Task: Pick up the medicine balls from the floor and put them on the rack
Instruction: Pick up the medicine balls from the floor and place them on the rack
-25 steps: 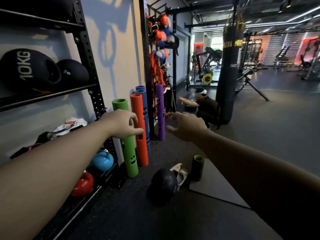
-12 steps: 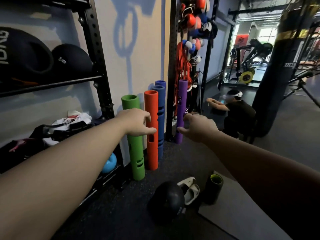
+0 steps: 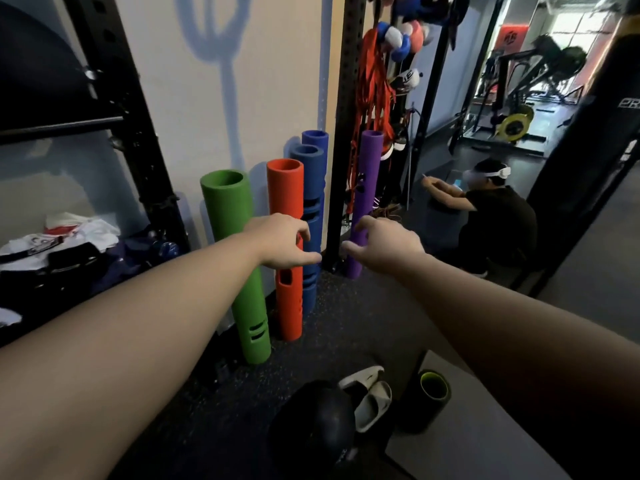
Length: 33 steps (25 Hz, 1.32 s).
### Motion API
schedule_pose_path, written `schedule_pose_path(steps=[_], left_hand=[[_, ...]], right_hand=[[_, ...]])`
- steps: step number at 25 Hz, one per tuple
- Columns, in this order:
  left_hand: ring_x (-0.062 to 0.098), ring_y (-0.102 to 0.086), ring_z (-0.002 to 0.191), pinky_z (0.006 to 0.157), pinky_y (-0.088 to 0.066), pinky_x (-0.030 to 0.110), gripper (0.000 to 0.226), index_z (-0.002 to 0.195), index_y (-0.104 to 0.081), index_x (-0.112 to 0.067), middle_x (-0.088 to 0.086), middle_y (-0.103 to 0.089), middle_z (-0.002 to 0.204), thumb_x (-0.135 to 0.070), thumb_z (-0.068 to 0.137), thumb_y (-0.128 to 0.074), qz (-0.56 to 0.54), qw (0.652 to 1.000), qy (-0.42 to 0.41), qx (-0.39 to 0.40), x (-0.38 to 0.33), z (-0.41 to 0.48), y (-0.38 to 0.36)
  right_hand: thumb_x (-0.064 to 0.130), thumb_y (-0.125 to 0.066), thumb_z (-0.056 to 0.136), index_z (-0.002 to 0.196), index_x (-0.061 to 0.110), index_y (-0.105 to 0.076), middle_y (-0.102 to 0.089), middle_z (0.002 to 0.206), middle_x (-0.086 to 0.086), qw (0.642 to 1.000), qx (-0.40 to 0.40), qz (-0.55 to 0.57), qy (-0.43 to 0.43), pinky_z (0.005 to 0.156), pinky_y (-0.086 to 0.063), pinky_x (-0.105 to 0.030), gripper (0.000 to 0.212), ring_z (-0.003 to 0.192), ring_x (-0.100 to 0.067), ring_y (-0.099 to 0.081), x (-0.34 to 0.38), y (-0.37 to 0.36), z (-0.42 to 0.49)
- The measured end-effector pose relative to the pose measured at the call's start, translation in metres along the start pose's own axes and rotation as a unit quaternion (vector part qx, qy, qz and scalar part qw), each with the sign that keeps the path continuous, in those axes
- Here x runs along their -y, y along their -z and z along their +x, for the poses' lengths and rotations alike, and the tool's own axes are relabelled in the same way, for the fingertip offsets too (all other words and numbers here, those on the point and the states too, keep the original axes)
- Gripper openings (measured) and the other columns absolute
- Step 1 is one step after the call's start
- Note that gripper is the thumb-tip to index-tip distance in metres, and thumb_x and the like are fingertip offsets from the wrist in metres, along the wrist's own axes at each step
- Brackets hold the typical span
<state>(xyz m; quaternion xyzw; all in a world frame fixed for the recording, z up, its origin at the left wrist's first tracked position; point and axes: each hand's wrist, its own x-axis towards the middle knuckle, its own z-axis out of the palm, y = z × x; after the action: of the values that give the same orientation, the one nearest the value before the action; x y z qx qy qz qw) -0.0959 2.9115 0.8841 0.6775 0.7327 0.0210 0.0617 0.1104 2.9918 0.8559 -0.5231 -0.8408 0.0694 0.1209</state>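
**Black medicine ball on the floor, both hands empty above it**

The medicine ball (image 3: 317, 422) lies on the dark floor, low in the view, well below and nearer than both hands. The left hand (image 3: 282, 242) and the right hand (image 3: 382, 245) reach forward side by side, fingers loosely curled and apart, holding nothing. Just beside the ball, on its right, lies a pair of pale slippers (image 3: 369, 398), and beyond them a black roller with a yellow-green core (image 3: 431, 393). Past the ball, against the wall, stand a green tube (image 3: 239, 258), an orange tube (image 3: 287, 199), two blue tubes (image 3: 313, 188) and a purple tube (image 3: 367, 181). Left of the ball rises the black rack (image 3: 114, 95); its lower shelf holds crumpled cloth and bags (image 3: 65, 240), and an upper shelf holds a dark rounded shape, only partly visible.
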Motion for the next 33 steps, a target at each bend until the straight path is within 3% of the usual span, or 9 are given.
schedule_pose_path(steps=[4, 9, 18, 23, 28, 33], left_hand=[[0.021, -0.067, 0.124, 0.096, -0.055, 0.038, 0.060, 0.128, -0.069, -0.036, -0.009, -0.071, 0.131, -0.078, 0.086, -0.066, -0.020, 0.998, 0.051, 0.011, -0.006, 0.060, -0.030], [0.023, -0.066, 0.124, 0.096, -0.054, 0.037, 0.066, 0.132, -0.068, -0.035, -0.006, -0.069, 0.131, -0.081, 0.085, -0.064, -0.034, 0.988, 0.130, 0.072, -0.013, 0.104, -0.122], [0.025, -0.062, 0.130, 0.102, -0.054, 0.043, 0.084, 0.141, -0.062, -0.037, -0.007, -0.062, 0.143, -0.091, 0.077, -0.054, -0.107, 0.954, 0.228, 0.163, 0.032, 0.137, -0.388], [0.030, -0.051, 0.141, 0.109, -0.047, 0.046, 0.083, 0.152, -0.052, -0.033, -0.002, -0.052, 0.154, -0.085, 0.087, -0.057, -0.105, 0.940, 0.236, 0.224, 0.070, 0.130, -0.569], [0.030, -0.047, 0.144, 0.109, -0.048, 0.049, 0.089, 0.158, -0.045, -0.032, 0.000, -0.047, 0.158, -0.086, 0.088, -0.054, -0.148, 0.925, 0.264, 0.231, 0.098, 0.129, -0.731], [0.030, -0.040, 0.153, 0.118, -0.042, 0.052, 0.100, 0.167, -0.030, -0.038, -0.002, -0.033, 0.170, -0.088, 0.084, -0.056, -0.292, 0.863, 0.357, 0.205, 0.094, 0.115, -0.843]], right_hand=[[0.068, -0.057, 0.092, 0.127, 0.029, -0.060, -0.066, 0.120, 0.000, 0.999, 0.030, 0.027, 0.035, 0.094, -0.049, -0.047, 0.052, 0.113, -0.029, -0.064, -0.036, -0.042, 0.068], [0.072, -0.052, 0.093, 0.138, 0.030, -0.056, -0.063, 0.131, -0.005, 0.990, 0.109, 0.042, 0.076, 0.101, -0.046, -0.052, 0.061, 0.123, -0.035, -0.058, -0.081, -0.137, 0.117], [0.078, -0.046, 0.094, 0.153, 0.026, -0.043, -0.049, 0.153, -0.010, 0.957, 0.281, 0.024, 0.069, 0.105, -0.043, -0.056, 0.078, 0.141, -0.040, -0.043, -0.152, -0.410, 0.098], [0.085, -0.043, 0.090, 0.161, 0.024, -0.032, -0.039, 0.162, -0.014, 0.934, 0.354, 0.004, 0.047, 0.110, -0.042, -0.057, 0.094, 0.147, -0.044, -0.035, -0.184, -0.581, 0.065], [0.093, -0.042, 0.082, 0.162, 0.031, -0.030, -0.033, 0.166, -0.010, 0.923, 0.384, 0.007, 0.003, 0.109, -0.044, -0.059, 0.101, 0.149, -0.042, -0.032, -0.198, -0.722, 0.035], [0.099, -0.045, 0.073, 0.163, 0.040, -0.020, -0.023, 0.168, -0.011, 0.937, 0.347, 0.023, -0.020, 0.109, -0.044, -0.063, 0.110, 0.149, -0.044, -0.029, -0.212, -0.805, 0.019]])
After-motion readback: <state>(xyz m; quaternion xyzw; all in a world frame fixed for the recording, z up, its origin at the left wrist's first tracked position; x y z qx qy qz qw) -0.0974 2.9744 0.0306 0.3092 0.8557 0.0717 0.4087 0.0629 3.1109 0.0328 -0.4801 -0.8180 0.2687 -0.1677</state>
